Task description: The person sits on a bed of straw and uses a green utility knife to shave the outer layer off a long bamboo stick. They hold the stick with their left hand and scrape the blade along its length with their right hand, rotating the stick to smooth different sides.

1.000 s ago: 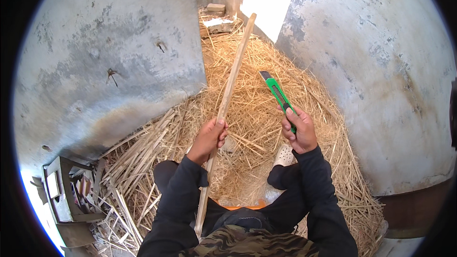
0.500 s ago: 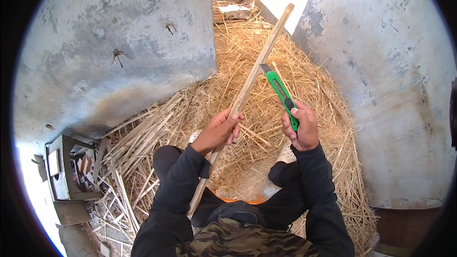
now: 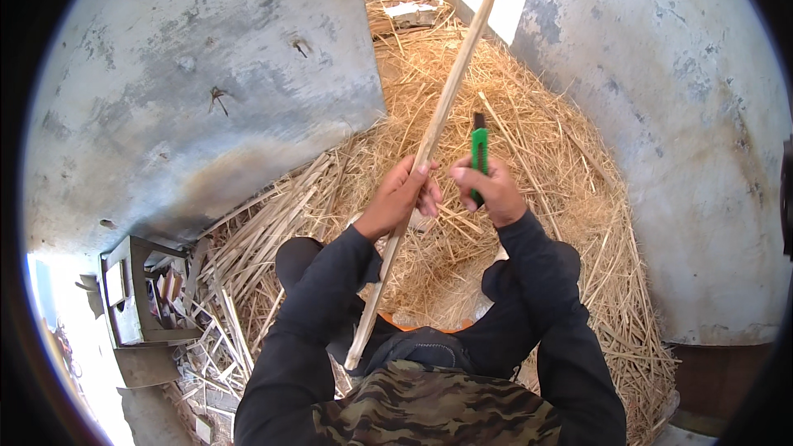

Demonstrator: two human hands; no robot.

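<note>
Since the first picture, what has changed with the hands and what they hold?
The right hand has moved left, nearer the left hand, and its green utility knife has turned from slanting left to pointing nearly straight ahead. The wooden strip leans further right. Both hands kept their holds.

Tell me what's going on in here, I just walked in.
A person in dark sleeves is handling a long wooden strip and a cutter. The left hand grips the wooden strip partway along, its upper end slanting away to the right. The right hand holds the green utility knife, tip pointing away from the body. The knife's tip appears apart from the strip. Straw-like shavings cover the ground ahead, with more loose strips piled to the left.
</note>
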